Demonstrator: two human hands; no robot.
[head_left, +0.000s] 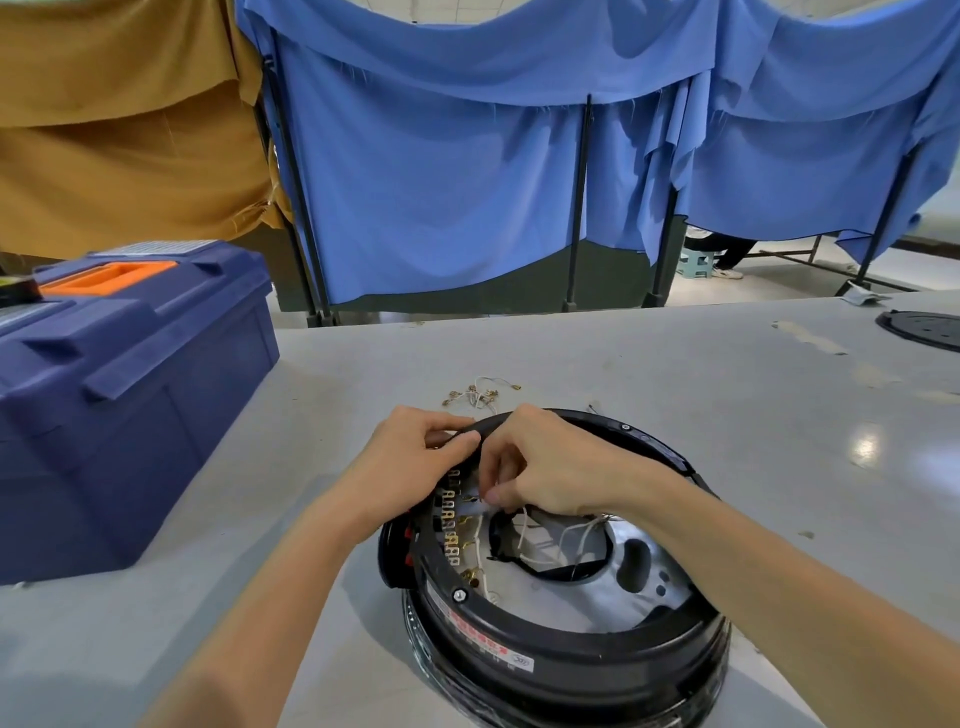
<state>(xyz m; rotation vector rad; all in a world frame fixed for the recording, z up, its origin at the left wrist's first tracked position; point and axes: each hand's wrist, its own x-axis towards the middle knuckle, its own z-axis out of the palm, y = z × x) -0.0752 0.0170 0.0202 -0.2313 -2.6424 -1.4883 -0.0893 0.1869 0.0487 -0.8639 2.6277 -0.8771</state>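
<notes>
Got left hand (415, 460) curled over the rim of the upturned cooker base (571, 642) on the table (597, 358), right hand (553, 467) pinching a thin wire (523, 530) inside (flimsy, probably kinks easily). Better grabbed near its end, no yanking.

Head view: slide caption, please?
Left hand grips the rim of the black appliance base; right hand pinches a white wire inside.

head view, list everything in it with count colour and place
table: 1, grey, foreground
base: 1, black, table front centre
inner wires: several, white with brass ends, inside base
loose wires: pile, white and brass, behind base
toolbox: 1, blue, orange handle, table left
disc: 1, black, table far right
curtains: several, blue, behind table
cloth: 1, brown, back left
stool: 1, pale, floor back right
left hand: 1, grips base rim
right hand: 1, pinches inner wires
</notes>
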